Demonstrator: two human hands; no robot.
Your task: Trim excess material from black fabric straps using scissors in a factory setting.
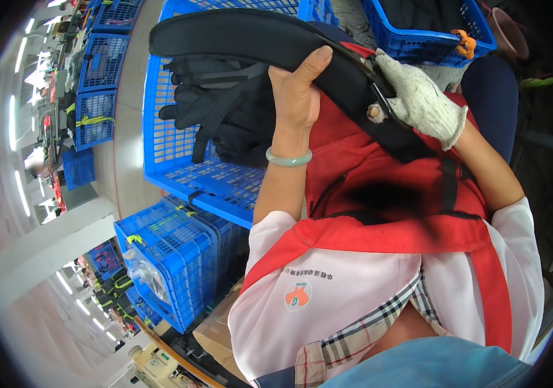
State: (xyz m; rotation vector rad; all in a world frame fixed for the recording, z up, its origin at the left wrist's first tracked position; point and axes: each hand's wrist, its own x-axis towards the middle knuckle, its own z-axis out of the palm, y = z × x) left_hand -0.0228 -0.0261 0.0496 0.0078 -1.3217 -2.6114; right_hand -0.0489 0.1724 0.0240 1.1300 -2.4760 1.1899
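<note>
A long, curved black padded strap (238, 35) runs across in front of me, over the red apron on my lap. Bare, with a pale green bangle at its wrist, my left hand (299, 90) is closed round the middle of the strap, thumb on top. My right hand (419, 100) wears a white knit glove with a bare fingertip showing. It is closed on a slim dark metal tool (380, 97) that looks like thread snips, held against the strap's right part. The tool's far end is hard to make out.
A large blue plastic crate (160, 152) stands beyond my left arm, with black straps (218, 103) heaped inside. Another blue crate (432, 48) with dark pieces is at the far right, near a pinkish basket (508, 32). Stacked blue crates (173, 252) stand at my left.
</note>
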